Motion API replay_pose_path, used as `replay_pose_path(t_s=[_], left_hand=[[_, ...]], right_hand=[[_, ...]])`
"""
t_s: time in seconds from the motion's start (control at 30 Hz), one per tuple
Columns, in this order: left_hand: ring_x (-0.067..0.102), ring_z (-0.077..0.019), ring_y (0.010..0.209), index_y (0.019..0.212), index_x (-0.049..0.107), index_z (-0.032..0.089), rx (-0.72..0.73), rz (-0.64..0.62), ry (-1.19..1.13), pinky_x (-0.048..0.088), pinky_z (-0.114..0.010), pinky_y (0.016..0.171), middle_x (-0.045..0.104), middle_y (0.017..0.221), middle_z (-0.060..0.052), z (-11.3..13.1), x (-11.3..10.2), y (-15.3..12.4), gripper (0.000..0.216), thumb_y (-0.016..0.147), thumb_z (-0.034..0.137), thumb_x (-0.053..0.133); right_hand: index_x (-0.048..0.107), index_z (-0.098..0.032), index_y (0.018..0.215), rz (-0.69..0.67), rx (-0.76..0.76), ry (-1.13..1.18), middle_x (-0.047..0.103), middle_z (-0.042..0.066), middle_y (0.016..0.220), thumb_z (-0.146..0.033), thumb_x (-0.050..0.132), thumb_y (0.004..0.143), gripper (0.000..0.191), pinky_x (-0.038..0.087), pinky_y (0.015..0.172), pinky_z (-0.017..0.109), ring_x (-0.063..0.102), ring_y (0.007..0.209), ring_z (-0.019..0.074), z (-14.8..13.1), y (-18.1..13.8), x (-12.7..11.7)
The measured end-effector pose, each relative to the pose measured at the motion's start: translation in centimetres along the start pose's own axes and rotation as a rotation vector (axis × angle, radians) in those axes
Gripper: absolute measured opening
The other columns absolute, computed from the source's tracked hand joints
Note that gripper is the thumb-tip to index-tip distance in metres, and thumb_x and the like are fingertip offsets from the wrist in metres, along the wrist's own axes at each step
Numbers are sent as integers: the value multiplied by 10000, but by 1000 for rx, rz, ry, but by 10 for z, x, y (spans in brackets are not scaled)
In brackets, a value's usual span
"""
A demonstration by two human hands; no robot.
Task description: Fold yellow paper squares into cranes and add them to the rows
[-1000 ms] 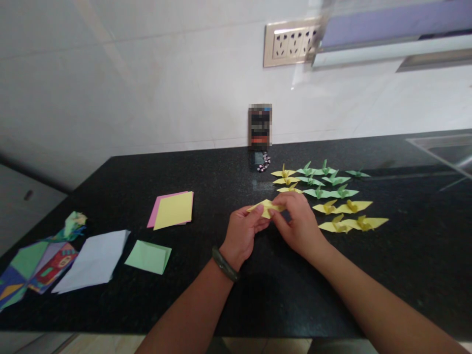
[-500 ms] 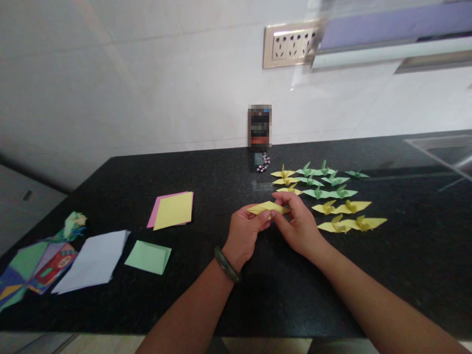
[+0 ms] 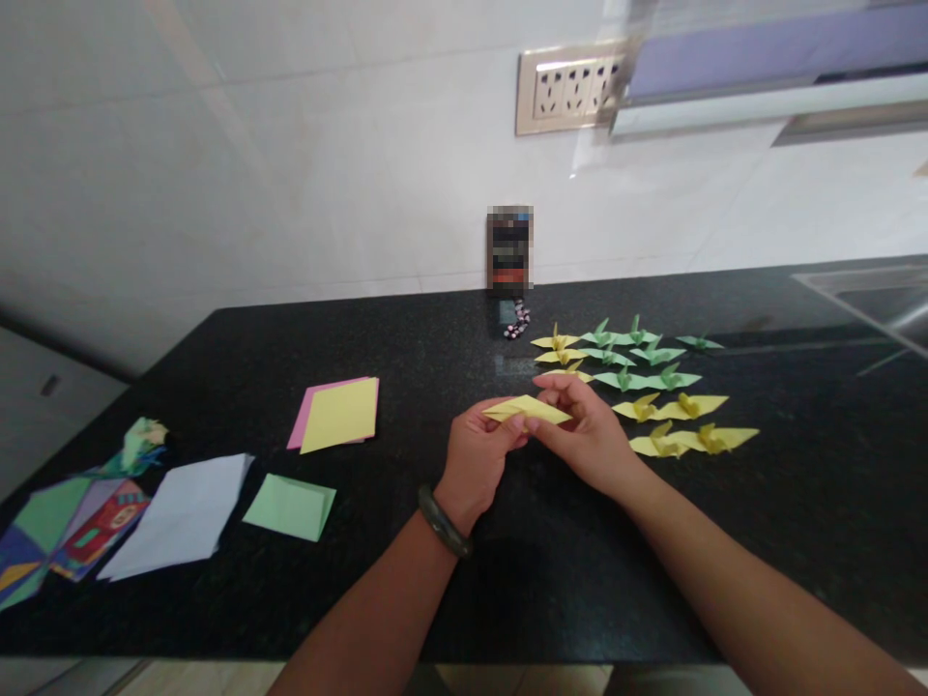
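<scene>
A partly folded yellow paper (image 3: pixel 527 409), long and pointed, is held just above the black counter (image 3: pixel 406 338). My left hand (image 3: pixel 479 458) pinches its left end, with a dark bangle on that wrist. At the paper's right end my right hand (image 3: pixel 589 432) grips with curled fingers. Just right of my hands lie rows of finished paper cranes: yellow ones (image 3: pixel 685 423) near me and green ones (image 3: pixel 638 353) farther back.
Flat sheets lie to the left: a yellow sheet on a pink one (image 3: pixel 339 414), a green folded sheet (image 3: pixel 291 506), a pale blue sheet (image 3: pixel 181 512) and patterned papers (image 3: pixel 65 527). A blurred dark object (image 3: pixel 510 249) stands against the wall under a socket strip (image 3: pixel 562 89). A sink edge (image 3: pixel 862 290) sits far right.
Both hands have lifted and turned the yellow paper slightly, so its flat pointed face now shows more. The rest of the counter is unchanged.
</scene>
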State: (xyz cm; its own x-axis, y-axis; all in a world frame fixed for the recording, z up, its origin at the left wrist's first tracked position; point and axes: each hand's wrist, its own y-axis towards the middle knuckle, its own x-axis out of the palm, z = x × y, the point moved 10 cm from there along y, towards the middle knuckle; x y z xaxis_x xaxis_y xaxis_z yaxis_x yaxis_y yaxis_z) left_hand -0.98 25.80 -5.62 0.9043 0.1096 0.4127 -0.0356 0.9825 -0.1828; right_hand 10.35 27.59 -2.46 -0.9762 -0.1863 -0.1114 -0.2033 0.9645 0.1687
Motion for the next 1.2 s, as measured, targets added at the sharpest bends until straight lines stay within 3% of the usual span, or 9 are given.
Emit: replay_pose_path(t_s=[0.27, 0.6, 0.8, 0.93, 1.07, 1.2], left_hand=[[584, -94, 569, 752, 660, 112, 8, 51, 96, 448, -208, 567, 675, 689, -38, 3, -7, 2, 213, 609, 255, 725], [552, -84, 541, 648, 664, 118, 35, 74, 115, 434, -207, 569, 643, 599, -14, 6, -13, 4, 175, 606, 277, 725], [590, -111, 574, 714, 664, 109, 3, 62, 117, 457, -228, 584, 663, 650, -50, 5, -15, 6, 311, 664, 416, 669], [614, -141, 545, 734, 636, 105, -116, 89, 111, 457, -240, 540, 665, 619, -75, -4, -20, 5, 456, 656, 553, 617], [648, -170, 620, 769, 640, 97, -174, -47, 27, 475, -258, 592, 684, 676, -110, -9, -5, 2, 513, 679, 596, 564], [647, -146, 633, 779, 634, 119, -189, -38, -81, 477, -242, 623, 683, 689, -68, -9, -4, 3, 323, 674, 422, 672]], right_hand=[[511, -203, 1006, 28, -14, -12, 591, 17, 804, -260, 621, 717, 314, 464, 584, 275, 574, 697, 144, 7, 0, -4], [515, -168, 985, -22, 49, 71, 509, -74, 572, -249, 661, 670, 356, 342, 428, 198, 462, 461, 76, 1, 2, -2], [525, -158, 1005, 10, 32, 41, 585, -40, 578, -267, 634, 713, 330, 427, 484, 231, 561, 511, 114, 1, 3, -8], [601, -193, 915, 213, -233, -319, 684, 46, 795, -239, 604, 751, 171, 506, 641, 320, 638, 706, 174, -22, -3, -28], [629, -222, 833, 119, -572, -586, 688, 58, 866, -147, 521, 791, 138, 517, 734, 368, 641, 816, 188, -53, -15, -8], [613, -208, 869, 25, -677, -596, 646, 87, 950, -90, 495, 776, 192, 518, 744, 361, 613, 874, 184, -63, -23, 8]])
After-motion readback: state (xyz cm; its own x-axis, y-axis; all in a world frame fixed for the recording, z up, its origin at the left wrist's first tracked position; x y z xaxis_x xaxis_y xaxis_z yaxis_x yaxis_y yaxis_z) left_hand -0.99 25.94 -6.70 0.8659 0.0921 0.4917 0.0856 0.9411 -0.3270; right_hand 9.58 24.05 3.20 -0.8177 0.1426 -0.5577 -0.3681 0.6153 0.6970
